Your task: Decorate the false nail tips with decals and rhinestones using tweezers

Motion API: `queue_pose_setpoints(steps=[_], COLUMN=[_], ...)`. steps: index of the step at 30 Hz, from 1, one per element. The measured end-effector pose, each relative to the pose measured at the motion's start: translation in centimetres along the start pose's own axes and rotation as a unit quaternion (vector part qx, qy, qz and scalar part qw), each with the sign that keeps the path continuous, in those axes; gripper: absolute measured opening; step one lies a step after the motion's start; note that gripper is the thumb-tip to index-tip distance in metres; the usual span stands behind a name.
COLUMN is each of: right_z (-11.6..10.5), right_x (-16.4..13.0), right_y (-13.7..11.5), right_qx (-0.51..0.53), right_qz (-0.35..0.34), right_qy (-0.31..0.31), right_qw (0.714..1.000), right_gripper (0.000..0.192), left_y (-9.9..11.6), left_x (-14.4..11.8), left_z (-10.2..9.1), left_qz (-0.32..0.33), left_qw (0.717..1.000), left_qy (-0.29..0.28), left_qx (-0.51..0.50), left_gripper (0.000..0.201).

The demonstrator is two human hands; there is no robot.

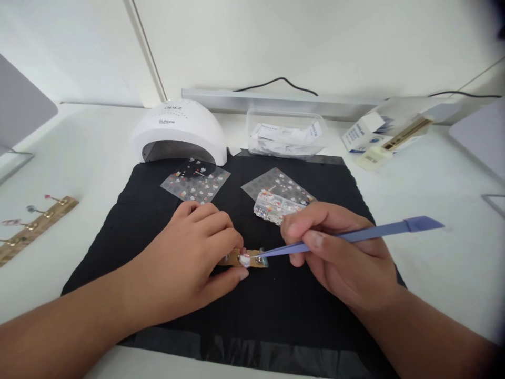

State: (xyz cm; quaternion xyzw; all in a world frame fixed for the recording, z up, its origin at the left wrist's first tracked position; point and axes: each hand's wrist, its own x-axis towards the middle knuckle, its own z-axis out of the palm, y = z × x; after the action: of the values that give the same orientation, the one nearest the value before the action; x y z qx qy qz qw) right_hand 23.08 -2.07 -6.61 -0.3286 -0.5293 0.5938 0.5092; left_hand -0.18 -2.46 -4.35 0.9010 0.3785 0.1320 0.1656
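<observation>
My left hand (197,252) is closed, thumb and fingers gripping a small wooden nail stand (232,258) on the black sheet. Its left part is hidden under my fingers. On the stand sits a nail tip (244,260) with a whitish, reddish pattern, right beside my thumb and forefinger. Another tip (262,258) with a bluish-green edge is at the stand's right end. Between thumb and fingers, my right hand (339,247) holds purple tweezers (363,232). Their fine point reaches the patterned tip; whether it grips anything there is too small to tell.
Two sticker sheets (197,181) and a clear compartment box (272,206) lie on the black sheet (165,321). Behind are a white nail lamp (177,126) and a clear bin (286,134) of packets. A small carton (363,131) stands right; another wooden stand (39,231) lies left.
</observation>
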Motion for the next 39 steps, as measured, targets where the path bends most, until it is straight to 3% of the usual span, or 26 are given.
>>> queue_pose_setpoints(steps=[6, 17, 25, 39], right_z=[-0.5, -0.5, -1.3, -1.4], right_x=[0.5, 1.4, 2.4, 2.6], right_y=[-0.1, -0.5, -1.9, -1.5], right_qx=[-0.004, 0.039, 0.058, 0.120], right_qz=[-0.021, -0.039, -0.050, -0.087], right_qy=[0.023, 0.039, 0.077, 0.061], right_qw=[1.000, 0.998, 0.994, 0.987], right_gripper=[0.009, 0.009, 0.008, 0.006], left_y=[0.2, 0.6, 1.2, 1.3], left_x=[-0.1, 0.2, 1.0, 1.2], left_z=[-0.3, 0.0, 0.3, 0.6], left_qz=[0.018, 0.067, 0.078, 0.099], left_qw=[0.999, 0.996, 0.991, 0.979], left_qy=[-0.012, -0.018, -0.021, -0.015], left_qx=[-0.025, 0.059, 0.108, 0.176], left_gripper=[0.033, 0.024, 0.033, 0.024])
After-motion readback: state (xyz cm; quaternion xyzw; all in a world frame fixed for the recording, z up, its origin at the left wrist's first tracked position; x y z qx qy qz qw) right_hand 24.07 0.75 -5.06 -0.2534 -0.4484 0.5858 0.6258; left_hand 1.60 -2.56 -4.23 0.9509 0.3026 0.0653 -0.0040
